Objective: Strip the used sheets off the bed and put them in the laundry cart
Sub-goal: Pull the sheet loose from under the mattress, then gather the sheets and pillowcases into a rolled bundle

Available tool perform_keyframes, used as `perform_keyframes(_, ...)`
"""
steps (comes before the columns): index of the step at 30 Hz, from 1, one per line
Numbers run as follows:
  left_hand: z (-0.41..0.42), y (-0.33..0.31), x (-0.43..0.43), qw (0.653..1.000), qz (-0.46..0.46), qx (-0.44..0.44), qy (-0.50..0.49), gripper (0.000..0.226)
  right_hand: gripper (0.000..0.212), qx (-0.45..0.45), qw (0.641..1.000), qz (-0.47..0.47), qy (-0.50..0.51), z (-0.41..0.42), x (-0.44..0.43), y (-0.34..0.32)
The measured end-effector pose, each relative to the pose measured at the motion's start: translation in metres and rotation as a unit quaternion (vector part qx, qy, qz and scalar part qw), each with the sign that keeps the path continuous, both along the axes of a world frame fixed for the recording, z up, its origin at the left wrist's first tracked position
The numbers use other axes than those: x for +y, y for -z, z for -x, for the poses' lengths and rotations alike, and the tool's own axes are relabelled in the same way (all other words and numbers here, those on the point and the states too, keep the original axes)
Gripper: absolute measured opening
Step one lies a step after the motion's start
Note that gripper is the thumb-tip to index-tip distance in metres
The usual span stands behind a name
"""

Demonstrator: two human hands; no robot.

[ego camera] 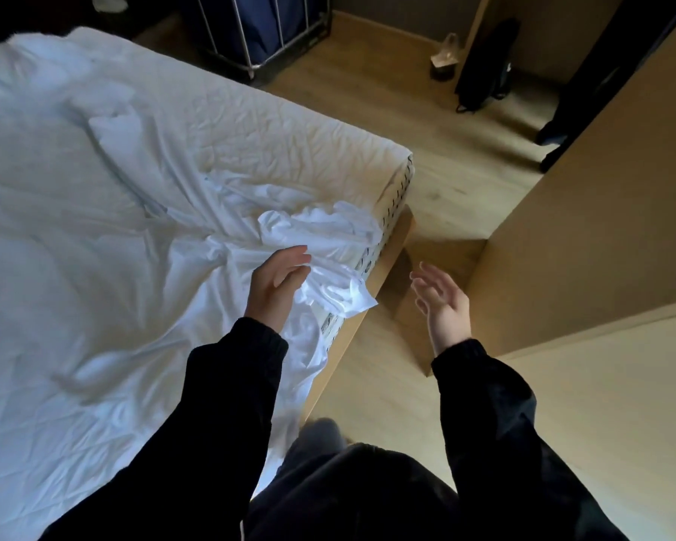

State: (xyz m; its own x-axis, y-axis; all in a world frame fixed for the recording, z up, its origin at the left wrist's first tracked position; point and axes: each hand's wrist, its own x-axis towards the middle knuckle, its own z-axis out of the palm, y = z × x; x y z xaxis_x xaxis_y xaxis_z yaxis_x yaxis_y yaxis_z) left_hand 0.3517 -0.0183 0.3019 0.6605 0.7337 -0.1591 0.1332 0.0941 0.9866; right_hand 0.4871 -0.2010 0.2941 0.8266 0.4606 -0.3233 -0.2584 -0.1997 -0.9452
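A crumpled white sheet (94, 236) covers the bed, and its near right corner is bunched up loose (321, 244) at the mattress edge (397, 177). My left hand (276, 285) hovers over that bunch with fingers straight, touching or just above the cloth. Out past the bed's side, over the floor, my right hand (441, 298) is spread with relaxed fingers and holds nothing. The laundry cart (258, 29), a metal frame with a dark blue bag, stands beyond the far end of the bed.
A wooden bed frame (391, 255) runs under the mattress. A tan cabinet (586, 212) stands close on the right, leaving a narrow strip of wood floor (438, 150). A black bag (484, 68) and a small bin (443, 64) sit far right.
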Motion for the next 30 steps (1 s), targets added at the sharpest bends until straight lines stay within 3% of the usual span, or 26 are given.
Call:
perform_keyframes(8, -0.111, 0.001, 0.072, 1.000, -0.008, -0.022, -0.012, 0.037, 0.036, 0.007, 0.999, -0.013, 0.035, -0.101, 0.072, 0.004)
perform_keyframes(14, -0.220, -0.005, 0.133, 0.998, 0.015, -0.046, 0.034, 0.028, 0.041, -0.012, 0.997, -0.014, 0.070, -0.203, 0.138, -0.015)
perform_keyframes(19, -0.307, -0.005, 0.175, 0.998, 0.016, -0.049, 0.033, 0.036, 0.031, 0.004, 0.994, -0.030, 0.107, -0.284, 0.177, -0.030)
perform_keyframes(24, -0.389, 0.005, 0.205, 0.998, -0.007, -0.047, 0.031, 0.036, 0.032, -0.020, 0.996, -0.037, 0.084, -0.370, 0.207, -0.026)
perform_keyframes(30, -0.501, 0.020, 0.242, 0.998, -0.011, -0.046, -0.049, 0.039, 0.050, -0.039, 0.998, -0.048, 0.022, -0.506, 0.255, -0.011)
